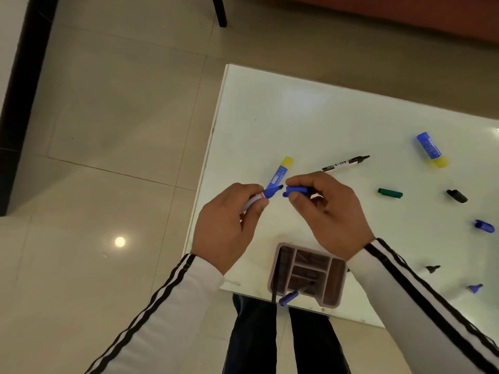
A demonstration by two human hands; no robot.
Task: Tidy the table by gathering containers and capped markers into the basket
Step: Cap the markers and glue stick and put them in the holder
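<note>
From the head camera I see both hands raised over the near left part of the white counter (pixel 297 117). My left hand (pixel 229 214) grips the blue marker (pixel 267 194) by its barrel, its fingers (pixel 256 209) curled round it, and the bare dark tip points right. My right hand (pixel 328 209) pinches the blue cap (pixel 295 190) between thumb and curled fingers, open end facing the tip. Tip and cap are just apart, not yet joined.

The basket (pixel 330 303), a brownish divided organiser, sits at the counter's near edge, below and between my wrists. A second marker (pixel 289 297) leans in it, its blue end poking over the near rim.

Just behind the hands lies a glue stick (pixel 280 172) with a yellow cap. A black marker (pixel 345 163), uncapped, lies beside it to the right. A second glue stick (pixel 432 149) lies far right. Nearer me on the right are a green cap (pixel 390 193), a black cap (pixel 457 196) and a loose blue cap (pixel 484 226), well apart from one another.
</note>
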